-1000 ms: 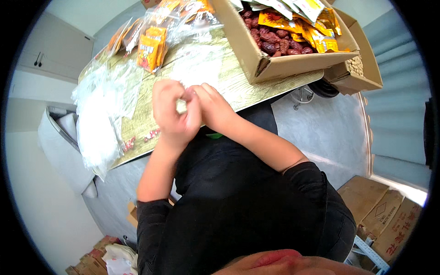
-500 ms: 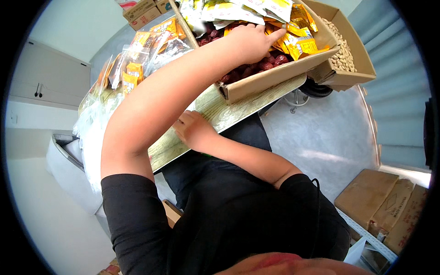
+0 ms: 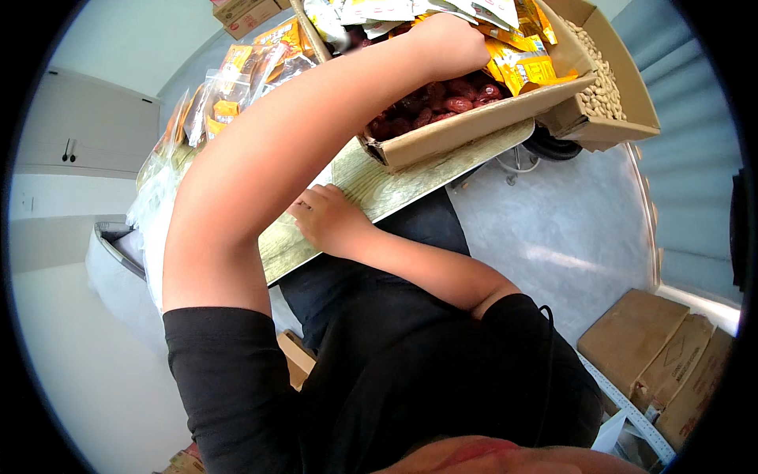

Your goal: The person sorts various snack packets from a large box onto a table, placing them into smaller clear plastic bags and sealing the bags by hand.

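Note:
My left arm reaches across to a cardboard box (image 3: 466, 130) on the table. Over its dark red dried dates (image 3: 458, 104), my left hand (image 3: 454, 49) is curled into a fist beside yellow-orange packets (image 3: 525, 67). Its fingertips are turned away, so whatever they grip cannot be made out. White-and-yellow sachets (image 3: 379, 11) lie at the far side of the same box. Nearer my body, my right hand (image 3: 328, 221) rests on the wood-patterned tabletop (image 3: 375, 178), fingers laid out and slightly apart. My left forearm partly covers the fingertips of that hand.
Another cardboard box holds peanuts in shells (image 3: 604, 91) at the right. Clear bags with orange packets (image 3: 237, 75) stand at the table's left, near crumpled clear plastic (image 3: 154, 197). A black stool seat (image 3: 553, 146) shows under the table; cartons (image 3: 639, 336) sit lower right.
My left hand has gone from a stretched finger and thumb to a curled fist, lifting slightly among the packets. My right hand has stayed almost in place on the table.

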Tool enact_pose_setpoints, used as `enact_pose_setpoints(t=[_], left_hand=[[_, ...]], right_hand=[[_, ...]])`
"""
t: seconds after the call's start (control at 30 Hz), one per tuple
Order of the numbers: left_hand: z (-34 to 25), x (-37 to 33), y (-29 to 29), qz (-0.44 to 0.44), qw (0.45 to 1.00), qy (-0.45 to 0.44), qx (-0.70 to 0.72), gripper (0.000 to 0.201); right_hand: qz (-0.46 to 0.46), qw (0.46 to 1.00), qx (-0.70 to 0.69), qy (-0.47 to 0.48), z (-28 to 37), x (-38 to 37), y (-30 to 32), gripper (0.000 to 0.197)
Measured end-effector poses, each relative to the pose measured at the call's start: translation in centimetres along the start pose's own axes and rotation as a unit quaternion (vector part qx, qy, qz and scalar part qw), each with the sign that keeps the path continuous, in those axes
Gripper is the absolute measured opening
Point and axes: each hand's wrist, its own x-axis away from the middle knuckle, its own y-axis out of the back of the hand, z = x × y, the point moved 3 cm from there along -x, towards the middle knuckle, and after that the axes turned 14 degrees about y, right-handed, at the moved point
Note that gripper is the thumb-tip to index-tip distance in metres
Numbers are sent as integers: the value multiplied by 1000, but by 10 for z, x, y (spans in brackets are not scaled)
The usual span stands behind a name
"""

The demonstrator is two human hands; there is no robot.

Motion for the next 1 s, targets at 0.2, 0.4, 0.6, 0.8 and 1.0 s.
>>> enact_pose_setpoints(t=[0.2,0.4,0.6,0.8,1.0], left_hand=[[-4,14,6,-27,995,68,62,43],[-9,6,-4,-91,995,42,27,28],[-4,12,6,-156,986,-29,59,18],[-3,17,14,-131,989,-75,-4,15],[11,26,39,-150,984,-65,70,16]], right_hand=[[-14,1000,6,9,3,-1,3,19],[12,1000,3,10,3,0,3,23],[5,1000,-3,13,2,1,0,23],[10,1000,4,6,3,0,2,22],[10,1000,15,3,2,2,3,22]])
